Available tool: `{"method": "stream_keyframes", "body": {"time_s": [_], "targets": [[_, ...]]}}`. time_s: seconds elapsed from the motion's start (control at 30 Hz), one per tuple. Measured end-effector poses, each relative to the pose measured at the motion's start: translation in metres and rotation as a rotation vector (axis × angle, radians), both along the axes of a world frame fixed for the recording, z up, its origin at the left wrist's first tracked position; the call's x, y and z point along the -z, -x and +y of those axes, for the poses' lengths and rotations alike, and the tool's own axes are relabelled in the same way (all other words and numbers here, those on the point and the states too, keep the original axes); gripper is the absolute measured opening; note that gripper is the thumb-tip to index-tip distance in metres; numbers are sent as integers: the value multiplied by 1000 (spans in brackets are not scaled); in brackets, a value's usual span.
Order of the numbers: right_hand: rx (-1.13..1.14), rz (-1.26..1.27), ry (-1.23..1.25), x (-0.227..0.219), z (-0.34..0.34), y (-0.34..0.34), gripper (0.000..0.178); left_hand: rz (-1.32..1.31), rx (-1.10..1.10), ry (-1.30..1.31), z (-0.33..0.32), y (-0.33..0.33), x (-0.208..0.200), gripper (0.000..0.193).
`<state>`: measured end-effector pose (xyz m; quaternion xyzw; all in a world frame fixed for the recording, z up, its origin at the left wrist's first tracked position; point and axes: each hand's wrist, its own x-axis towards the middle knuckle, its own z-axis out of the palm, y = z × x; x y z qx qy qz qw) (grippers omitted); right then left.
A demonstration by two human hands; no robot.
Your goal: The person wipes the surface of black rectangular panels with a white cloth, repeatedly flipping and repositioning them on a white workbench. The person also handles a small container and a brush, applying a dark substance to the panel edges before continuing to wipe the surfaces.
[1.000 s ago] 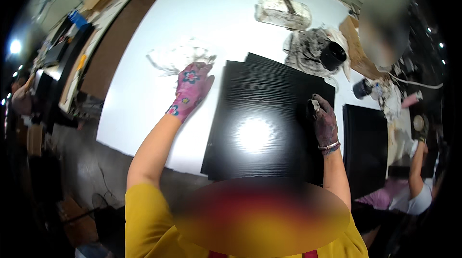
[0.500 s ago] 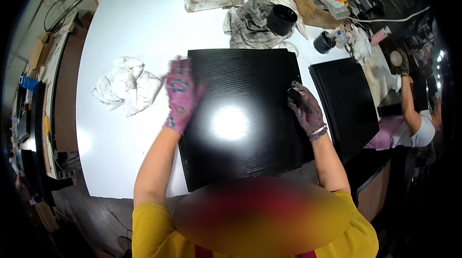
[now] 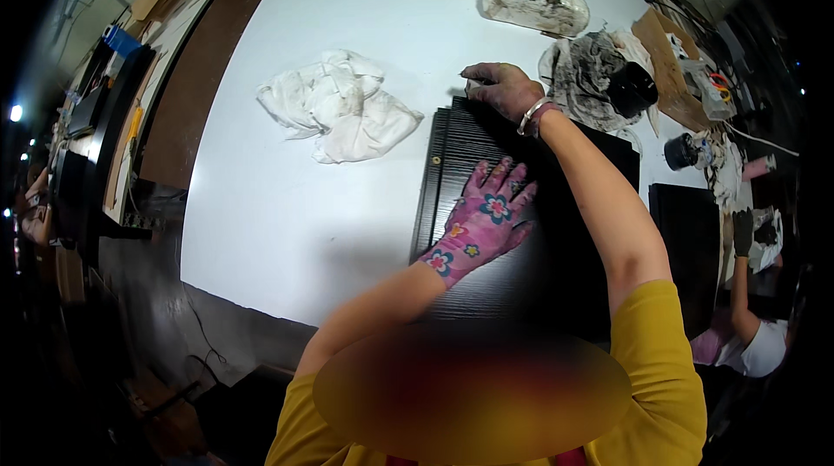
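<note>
A black wood-grained panel [image 3: 473, 138] lies on the white table, with another dark board edge showing beneath its left side. My left hand [image 3: 483, 218], in a pink flowered glove, rests on the panel with fingers spread. Reaching across to the panel's far left corner is my right hand [image 3: 506, 91], its glove stained dark and a bracelet at the wrist. Its fingers are bent over the far edge; a small dark and pale bit shows under the fingertips, too little to name. My right forearm covers part of the panel.
A crumpled white cloth [image 3: 343, 105] lies left of the panel. Beyond are a stained wrapped block [image 3: 532, 2], a blackened rag [image 3: 578, 75], a black cup [image 3: 632, 90] and a cardboard box [image 3: 665, 66]. More black panels [image 3: 684, 236] lie to the right, near another person [image 3: 756, 344].
My right hand has moved from the panel's right side to its far left corner. My left hand has shifted from the left edge onto the panel's surface. The view has turned leftward.
</note>
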<state>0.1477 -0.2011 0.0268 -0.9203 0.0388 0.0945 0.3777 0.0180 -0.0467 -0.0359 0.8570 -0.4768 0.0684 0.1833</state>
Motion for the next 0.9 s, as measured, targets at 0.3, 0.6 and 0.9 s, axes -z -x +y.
{"method": "stream_keyframes", "body": {"time_s": [0.3,0.6,0.9], "targets": [[-44,54,48,22,2,-23,43,23,12,36,1,-2,-4,59],[-8,-35,150,15,11,-5,36,41,-24,-64,-4,0,-3,58],[185,-51,262,0,-130,88,38,87,-18,-121,-13,3,-20,58]]}}
